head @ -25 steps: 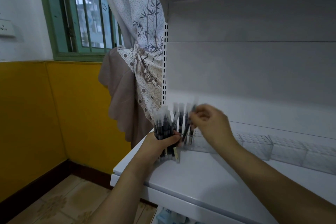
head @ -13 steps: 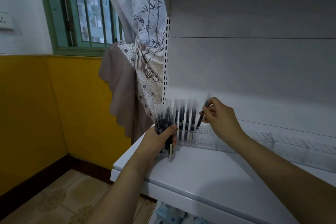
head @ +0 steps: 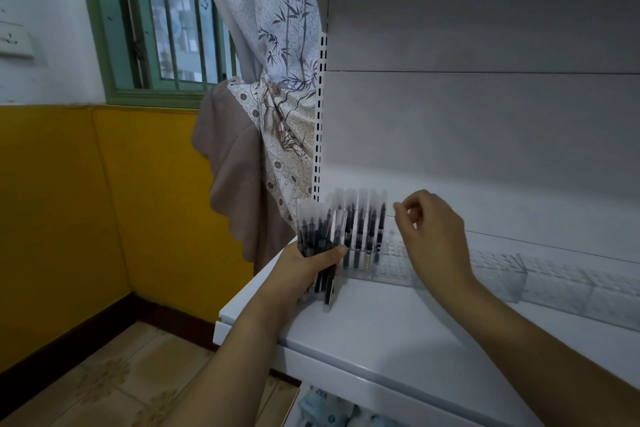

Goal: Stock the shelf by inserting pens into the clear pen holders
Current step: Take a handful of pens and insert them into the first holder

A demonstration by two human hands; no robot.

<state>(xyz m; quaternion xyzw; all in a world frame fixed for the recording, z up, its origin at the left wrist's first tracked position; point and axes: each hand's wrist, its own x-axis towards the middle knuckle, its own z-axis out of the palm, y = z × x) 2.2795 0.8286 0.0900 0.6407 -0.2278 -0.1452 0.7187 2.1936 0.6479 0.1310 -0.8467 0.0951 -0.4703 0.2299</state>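
Pens standing in holder (head: 363, 229): a short row, caps up, at the left end of the clear pen holders (head: 498, 267), which run along the back of the shelf (head: 398, 333) toward its right edge. Most slots to the right of that row look unfilled, though blur makes the far compartments hard to read.

Change: half a second ago the right hand (head: 433, 236) pinched a pen just above the holder. Now I see that hand just beside the last standing pen, fingers loosely curled, thumb and forefinger near each other with nothing visible between them. I read that as the pen seated and let go; one more slot filled.

Left hand (head: 308, 267) stays clenched around the bundle of pens (head: 318, 236), near the shelf's front-left corner, lower ends resting on or just over the shelf surface; I cannot tell which. The bundle is thick, so plenty is left to place.

My judgement: early in the job. Next call is for the right hand to reach back to the bundle for another pen.

Beyond the shelf's left edge: patterned curtain (head: 284, 80), green window frame (head: 104, 28).
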